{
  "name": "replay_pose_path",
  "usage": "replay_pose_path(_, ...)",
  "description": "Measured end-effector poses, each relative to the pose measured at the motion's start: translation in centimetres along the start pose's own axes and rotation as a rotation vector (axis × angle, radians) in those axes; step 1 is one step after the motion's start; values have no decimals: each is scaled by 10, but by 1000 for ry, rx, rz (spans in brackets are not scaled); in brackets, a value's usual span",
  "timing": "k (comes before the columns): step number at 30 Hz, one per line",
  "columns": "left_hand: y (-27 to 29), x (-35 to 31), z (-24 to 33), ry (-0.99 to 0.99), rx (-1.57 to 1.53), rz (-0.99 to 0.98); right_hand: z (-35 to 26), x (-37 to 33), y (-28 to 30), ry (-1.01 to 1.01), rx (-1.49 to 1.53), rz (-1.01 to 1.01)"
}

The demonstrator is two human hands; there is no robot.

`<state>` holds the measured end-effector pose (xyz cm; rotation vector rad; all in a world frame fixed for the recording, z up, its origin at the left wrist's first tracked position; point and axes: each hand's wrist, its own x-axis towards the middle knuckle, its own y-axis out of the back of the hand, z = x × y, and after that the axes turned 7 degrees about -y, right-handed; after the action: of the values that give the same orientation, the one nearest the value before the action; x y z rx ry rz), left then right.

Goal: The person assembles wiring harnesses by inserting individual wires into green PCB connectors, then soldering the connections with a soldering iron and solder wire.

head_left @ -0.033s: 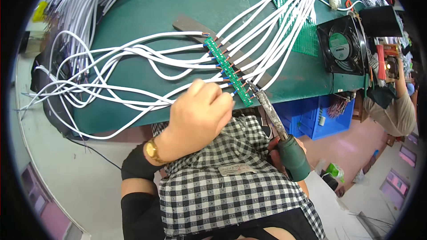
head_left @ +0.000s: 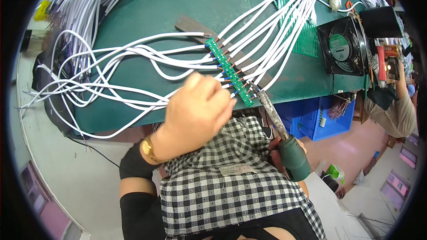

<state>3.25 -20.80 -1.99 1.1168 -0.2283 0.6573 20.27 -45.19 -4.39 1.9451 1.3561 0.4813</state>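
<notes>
A narrow green circuit board lies slantwise on a dark flat bar, with white cables joined along both long sides by thin coloured wires. My left hand, a gold watch at its wrist, is closed near the board's lower end. Its fingers seem pinched round a white cable; the grip itself is mostly hidden behind the hand. In my right hand, largely covered by the handle, is a soldering iron with a green grip. The iron's tip touches or nearly touches the board's lower right edge.
Loose white cables spread leftward over the green table. More green boards with cables lie at the far right beside a black fan. A blue crate stands below the table edge. Another person's arm shows at right.
My left hand has shifted slightly left, and its knuckles have risen a little. The board has moved very slightly; the soldering iron stays nearly where it was.
</notes>
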Motion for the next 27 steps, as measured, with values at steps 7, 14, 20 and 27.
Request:
replay_pose_path(7,25,41,-79,81,345,-102,6,-5,-8,-26,145,26)
replay_pose_path(14,37,41,-70,38,29,251,1,-3,-19,-201,153,56)
replay_pose_path(20,52,28,-4,-215,-91,45,7,-4,-15,-208,-3,9)
replay_pose_path(27,14,-12,33,-184,25,-39,1,1,-13,-134,144,65)
